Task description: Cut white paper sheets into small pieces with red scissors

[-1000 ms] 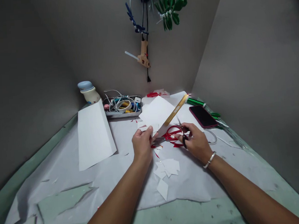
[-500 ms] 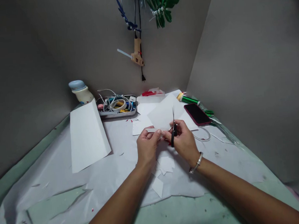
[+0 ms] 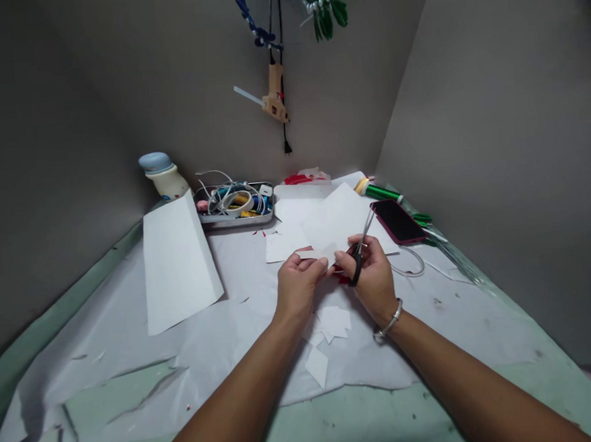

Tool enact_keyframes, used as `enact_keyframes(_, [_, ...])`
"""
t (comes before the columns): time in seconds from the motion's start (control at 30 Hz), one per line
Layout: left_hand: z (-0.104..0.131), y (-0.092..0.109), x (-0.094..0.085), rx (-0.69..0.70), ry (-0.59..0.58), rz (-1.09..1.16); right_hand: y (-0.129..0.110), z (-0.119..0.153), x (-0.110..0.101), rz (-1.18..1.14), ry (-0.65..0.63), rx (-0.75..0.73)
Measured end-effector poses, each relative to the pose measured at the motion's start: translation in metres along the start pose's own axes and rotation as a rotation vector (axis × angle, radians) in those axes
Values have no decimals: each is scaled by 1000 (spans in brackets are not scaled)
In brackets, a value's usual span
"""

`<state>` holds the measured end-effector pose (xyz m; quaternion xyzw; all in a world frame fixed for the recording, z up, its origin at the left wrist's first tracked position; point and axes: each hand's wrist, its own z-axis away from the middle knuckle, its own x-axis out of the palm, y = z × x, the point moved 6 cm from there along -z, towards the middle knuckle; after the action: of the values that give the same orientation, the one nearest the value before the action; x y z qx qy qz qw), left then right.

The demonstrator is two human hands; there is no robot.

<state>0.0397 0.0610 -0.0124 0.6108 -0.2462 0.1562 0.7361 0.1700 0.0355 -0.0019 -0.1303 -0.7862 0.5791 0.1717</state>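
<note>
Between thumb and fingers, my left hand (image 3: 300, 284) pinches a small white paper piece (image 3: 313, 253). Close beside it on the right, my right hand (image 3: 373, 273) has black-handled scissors (image 3: 357, 268) in its grip, the blades pointing up and away. The right thumb is near the paper's right end; whether it touches is unclear. Something dark red shows under the fingers, mostly hidden. Below the hands lie cut white paper scraps (image 3: 334, 322) and a pointed white piece (image 3: 317, 366). Larger white sheets (image 3: 342, 211) lie beyond the hands.
A folded white sheet (image 3: 178, 268) stands left, near a blue-lidded jar (image 3: 165, 179). A metal tray (image 3: 238, 221) holds cords and spools. Right are a phone (image 3: 398, 221), a green roll (image 3: 382, 192) and a pale cord (image 3: 413, 260). A glue gun (image 3: 275, 95) hangs on the wall.
The scissors have tilted to the right in my right hand, and its thumb has lifted slightly off the paper. The whole view has shifted slightly.
</note>
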Motion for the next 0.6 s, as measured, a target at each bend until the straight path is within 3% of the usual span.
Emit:
enact_keyframes(0.23, [5,4,3,12,8,-10,2,2,5,-29,-25,-4])
enact_keyframes(0.6, [5,-3,8,-46,-76,93,-1,3,1,72,57,-30])
